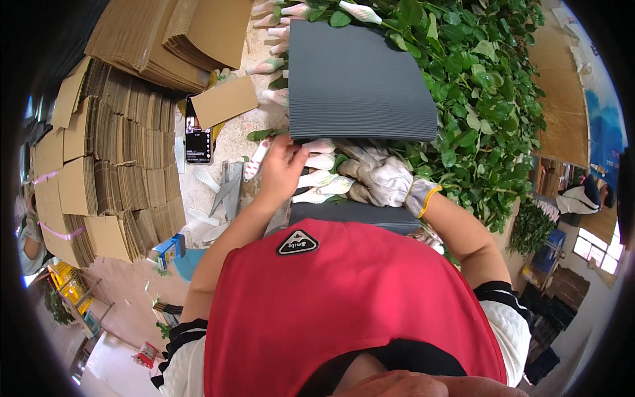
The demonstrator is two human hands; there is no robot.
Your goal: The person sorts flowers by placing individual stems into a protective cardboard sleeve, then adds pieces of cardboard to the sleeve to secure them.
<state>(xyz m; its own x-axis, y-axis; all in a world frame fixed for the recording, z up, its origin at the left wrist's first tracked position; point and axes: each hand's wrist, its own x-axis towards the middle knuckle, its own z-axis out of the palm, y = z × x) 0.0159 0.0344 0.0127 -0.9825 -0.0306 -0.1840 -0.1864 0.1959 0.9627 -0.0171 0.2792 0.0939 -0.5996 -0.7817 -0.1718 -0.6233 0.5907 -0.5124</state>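
Note:
My left hand (282, 167), bare, has its fingers bent at the left ends of several flower heads in white mesh sleeves (320, 162); whether it grips one is unclear. A white piece with red spots (258, 160) lies against its outer side. My right hand (379, 176), in a soiled whitish glove with a yellow-edged cuff, is curled over the stems just right of the sleeved heads; its fingertips are partly hidden. A dark grey corrugated sheet (359, 82) lies over flowers beyond both hands. Another dark sheet (354, 216) shows between the flowers and my red apron.
Leafy green stems (476, 99) are heaped at the right. Stacked cardboard pieces (134, 159) stand at the left. Between them on the table are a phone (199, 144), a metal stapler (230, 186), loose mesh sleeves (207, 179) and a loose cardboard piece (225, 101).

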